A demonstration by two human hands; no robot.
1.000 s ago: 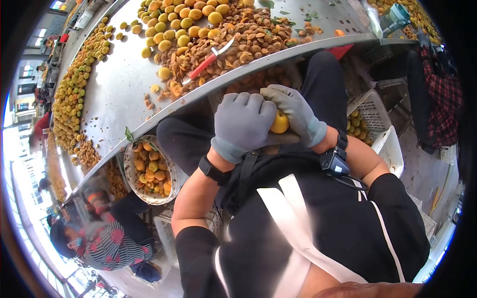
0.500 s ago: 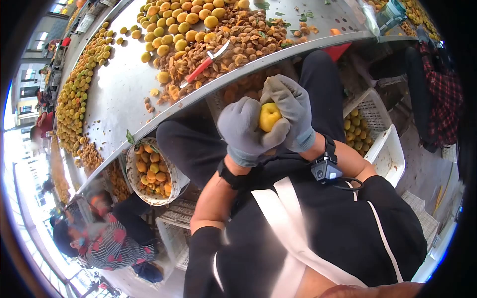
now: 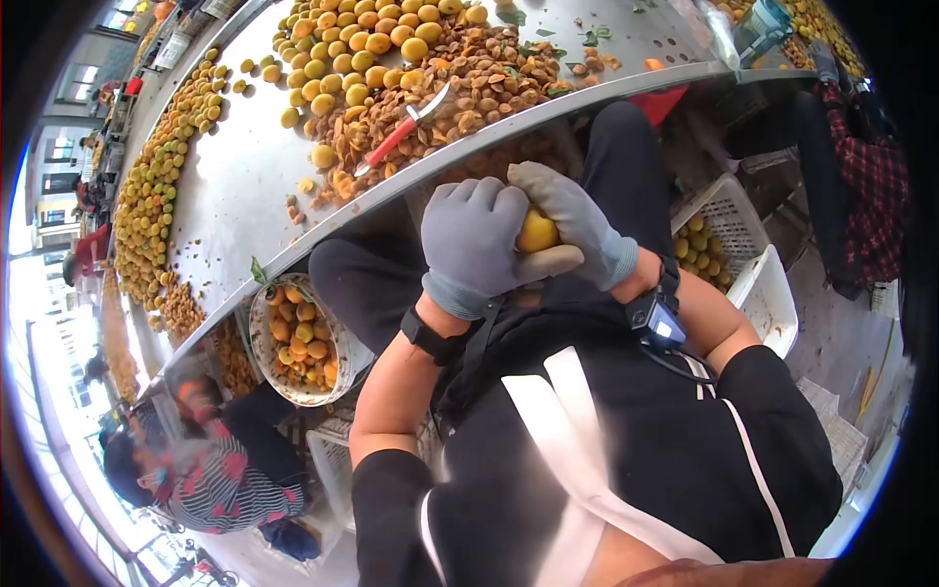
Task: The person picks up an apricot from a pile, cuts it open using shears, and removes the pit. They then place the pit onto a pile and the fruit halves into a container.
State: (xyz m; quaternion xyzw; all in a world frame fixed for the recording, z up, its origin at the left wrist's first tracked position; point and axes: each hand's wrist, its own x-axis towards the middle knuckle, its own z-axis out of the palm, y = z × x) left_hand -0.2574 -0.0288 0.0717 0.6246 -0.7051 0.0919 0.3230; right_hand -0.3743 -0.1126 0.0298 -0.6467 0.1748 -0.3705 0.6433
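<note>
In front of my lap, a yellow apricot (image 3: 538, 233) is held between both grey-gloved hands. My left hand (image 3: 473, 235) wraps round its left side, knuckles up, hiding much of the fruit. My right hand (image 3: 572, 217) grips it from the right, the thumb lying below and the fingers above. Beyond my hands, a knife (image 3: 396, 140) with a red handle and a curved blade rests on a heap of apricot pits (image 3: 479, 98) near the table's edge. Whole apricots (image 3: 377, 44) are piled behind the pits.
The metal table (image 3: 235, 166) has a raised rim and a long row of apricots (image 3: 147, 215) at left. A white bucket (image 3: 342, 372) of apricots stands below it. Crates (image 3: 738, 220) are at my right. Co-workers sit at left (image 3: 230, 479) and right (image 3: 871, 186).
My left hand has rolled over the apricot, showing more of its back, and covers more of the fruit. My right hand has tilted and shifted slightly right. The knife stays put.
</note>
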